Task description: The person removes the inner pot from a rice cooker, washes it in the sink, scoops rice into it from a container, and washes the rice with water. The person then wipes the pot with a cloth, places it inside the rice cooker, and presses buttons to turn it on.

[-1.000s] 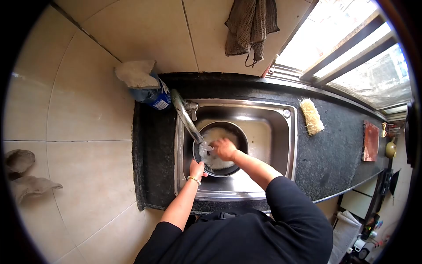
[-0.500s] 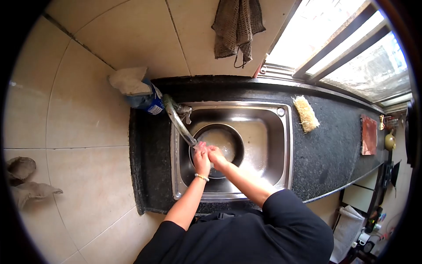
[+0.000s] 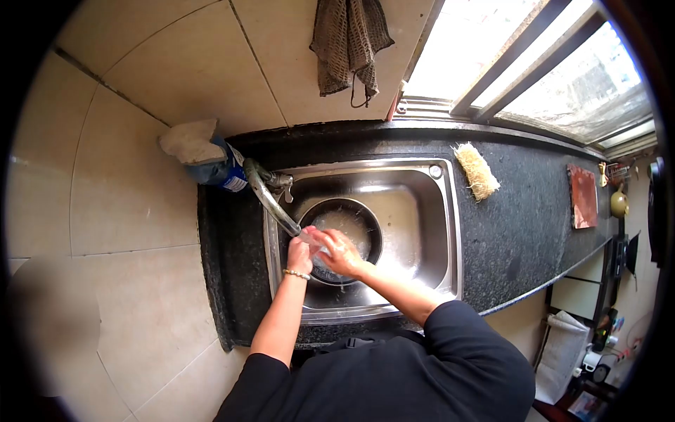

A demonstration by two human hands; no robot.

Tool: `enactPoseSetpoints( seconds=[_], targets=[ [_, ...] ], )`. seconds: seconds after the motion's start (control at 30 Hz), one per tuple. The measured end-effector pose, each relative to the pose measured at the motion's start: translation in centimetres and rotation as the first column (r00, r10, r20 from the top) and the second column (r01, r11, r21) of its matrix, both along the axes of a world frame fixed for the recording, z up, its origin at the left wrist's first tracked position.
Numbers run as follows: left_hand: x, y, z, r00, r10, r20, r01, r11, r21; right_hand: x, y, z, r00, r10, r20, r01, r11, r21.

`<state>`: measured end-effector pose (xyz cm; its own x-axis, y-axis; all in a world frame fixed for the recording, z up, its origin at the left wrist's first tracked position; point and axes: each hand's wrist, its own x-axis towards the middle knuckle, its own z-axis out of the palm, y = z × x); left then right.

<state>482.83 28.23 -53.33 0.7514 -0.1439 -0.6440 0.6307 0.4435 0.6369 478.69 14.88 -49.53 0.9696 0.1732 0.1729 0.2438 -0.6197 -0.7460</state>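
"Head view: where's the dark pan (image 3: 374, 235)?"
"In the sink (image 3: 416, 228), part of its rim hidden behind the left hand (image 3: 300, 254) and right hand (image 3: 342, 254)."
"Are they gripping something?"
"Can't tell; they blur together by the tap (image 3: 271, 202)."

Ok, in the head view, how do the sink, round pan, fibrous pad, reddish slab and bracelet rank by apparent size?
Largest to smallest:
1. Sink
2. Round pan
3. Fibrous pad and reddish slab: too alike to rank; the slab looks farther away
4. Bracelet
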Motion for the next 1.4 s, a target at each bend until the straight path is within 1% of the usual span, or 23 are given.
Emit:
enactPoseSetpoints(
  seconds=[0.07, 0.17, 0.3, 0.37, 0.4, 0.5, 0.53, 0.63, 0.67, 0.73, 0.77, 0.83, 0.87, 0.93, 1.0, 1.1, 1.13, 1.17, 1.23, 1.3, 1.33, 1.37, 1.4],
  targets=[
    [1.6, 0.7, 0.9, 0.96, -0.062, 0.274, 0.025, 0.99, 0.137, -1.0, -1.9, -3.4, 0.988, -0.127, -0.084, 0.11, 0.978, -0.179],
    [4.8, 1.1, 5.8, 0.939, -0.12, 0.322, 0.042, 0.97, 0.24, -0.7, -4.1, -5.3, 0.817, -0.39, -0.425, 0.201, 0.883, -0.424],
    [9.2, 1.0, 7.1, 0.88, -0.235, 0.413, 0.067, 0.922, 0.382, 3.1, -2.7, -8.5, 0.633, -0.459, -0.624, 0.259, 0.885, -0.388],
    [11.1, 0.0, 8.5, 0.822, -0.243, 0.515, 0.031, 0.922, 0.385, 2.6, -0.6, -9.0, 0.791, -0.305, -0.531, 0.096, 0.918, -0.384],
    [12.0, -0.2, 8.5, 0.818, -0.276, 0.505, 0.056, 0.911, 0.408, 2.7, 0.1, -9.1, 0.838, -0.114, -0.534, -0.161, 0.883, -0.441],
    [11.8, 0.3, 8.4, 0.809, -0.295, 0.509, 0.087, 0.916, 0.392, 1.6, 0.2, -6.9, 0.627, 0.314, -0.713, -0.713, 0.6, -0.363],
    [10.9, 0.6, 7.9, 0.779, -0.283, 0.56, 0.067, 0.925, 0.375, 1.1, -0.6, -7.7, 0.541, 0.349, -0.765, -0.811, 0.458, -0.364],
    [6.9, 2.2, 2.6, 0.781, -0.329, 0.532, 0.056, 0.884, 0.464, 2.8, -3.4, -10.6, 0.557, -0.033, -0.83, -0.624, 0.644, -0.444],
    [4.7, 2.9, -0.2, 0.841, -0.323, 0.434, 0.074, 0.864, 0.499, 2.9, -3.3, -11.3, 0.72, -0.171, -0.673, -0.318, 0.78, -0.538],
    [1.2, 2.1, -1.2, 0.855, -0.457, 0.246, 0.122, 0.637, 0.762, 2.9, -1.8, -9.4, 0.852, -0.016, -0.523, -0.356, 0.715, -0.602],
    [0.1, 1.9, -1.0, 0.89, -0.438, 0.124, 0.221, 0.654, 0.724, 2.9, -0.8, -8.3, 0.895, 0.071, -0.44, -0.366, 0.681, -0.635],
    [-1.8, 1.7, -0.4, 0.884, -0.423, 0.2, 0.142, 0.65, 0.747, 2.9, 0.8, -7.8, 0.717, 0.45, -0.532, -0.697, 0.46, -0.55],
    [-2.3, 2.3, -1.4, 0.919, -0.356, 0.171, 0.159, 0.728, 0.667, 2.6, 0.5, -9.5, 0.71, 0.559, -0.428, -0.688, 0.423, -0.59],
    [-3.2, 3.5, -4.6, 0.97, -0.229, 0.087, 0.162, 0.864, 0.477, 2.8, -1.6, -8.7, 0.846, 0.3, -0.442, -0.529, 0.582, -0.618],
    [-3.8, 3.4, -4.0, 0.978, -0.207, -0.019, 0.191, 0.859, 0.475, 2.3, -2.8, -8.9, 0.885, -0.062, -0.462, -0.297, 0.689, -0.661],
    [-4.5, 2.7, -3.1, 0.987, -0.15, -0.059, 0.16, 0.873, 0.461, -0.4, -2.0, -8.1, 0.752, -0.105, -0.65, -0.48, 0.589, -0.65],
    [-4.6, 2.4, -3.2, 0.989, -0.15, -0.009, 0.135, 0.86, 0.492, -0.6, -2.0, -7.7, 0.651, 0.033, -0.758, -0.597, 0.64, -0.484],
    [-4.6, 2.3, -3.3, 0.988, -0.149, 0.04, 0.107, 0.847, 0.521, -1.1, -2.2, -4.8, 0.7, 0.121, -0.704, -0.558, 0.708, -0.433],
    [-4.3, 2.3, -2.9, 0.976, -0.213, 0.033, 0.157, 0.808, 0.568, -1.3, -3.6, -3.4, 0.973, 0.212, -0.091, -0.217, 0.709, -0.671],
    [-4.3, 2.8, -3.2, 0.962, -0.272, 0.001, 0.22, 0.782, 0.583, -1.1, -5.3, -3.4, 0.868, 0.183, -0.462, -0.465, 0.624, -0.628],
    [-4.6, 2.8, -3.6, 0.959, -0.267, 0.093, 0.152, 0.764, 0.627, -1.5, -6.2, -3.1, 0.916, 0.183, -0.358, -0.368, 0.741, -0.562],
    [-4.7, 2.8, -4.1, 0.958, -0.256, 0.126, 0.116, 0.755, 0.646, -1.5, -7.1, -2.4, 0.99, 0.139, -0.02, -0.136, 0.917, -0.374],
    [-4.8, 2.8, -4.6, 0.957, -0.242, 0.163, 0.076, 0.747, 0.661, -1.4, -7.8, -1.7, 0.994, -0.004, 0.109, 0.046, 0.92, -0.389]
  ],
)
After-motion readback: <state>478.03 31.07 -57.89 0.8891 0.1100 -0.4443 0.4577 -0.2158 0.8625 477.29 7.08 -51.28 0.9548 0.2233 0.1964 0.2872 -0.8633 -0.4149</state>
